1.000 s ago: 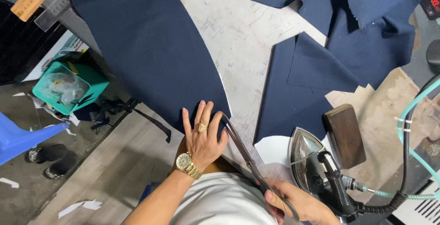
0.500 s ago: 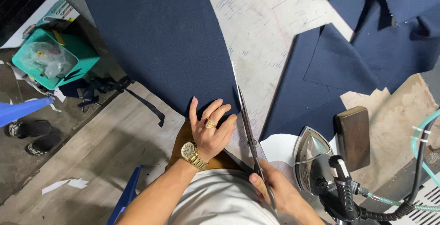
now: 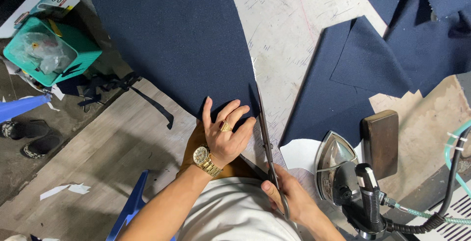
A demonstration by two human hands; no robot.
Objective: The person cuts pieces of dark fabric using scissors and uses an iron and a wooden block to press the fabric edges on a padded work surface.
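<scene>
A large piece of navy cloth [image 3: 171, 40] lies across the left part of the work table [image 3: 289, 30], its near corner hanging toward me. My left hand [image 3: 226, 135], with a gold watch and a ring, presses flat on that near corner. My right hand [image 3: 289, 199] grips the handles of long scissors [image 3: 265, 138]. The blades point away from me along the cloth's right edge, touching it.
More navy cloth pieces [image 3: 363, 69] lie at the right and far right. A steam iron [image 3: 343, 172] with a hose and a brown wooden block [image 3: 380, 143] stand at the near right. A teal basket [image 3: 49, 49] and paper scraps lie on the floor at left.
The scissors have moved forward along the cloth's right edge. My left hand stays pressed on the near corner, and my view has shifted slightly.
</scene>
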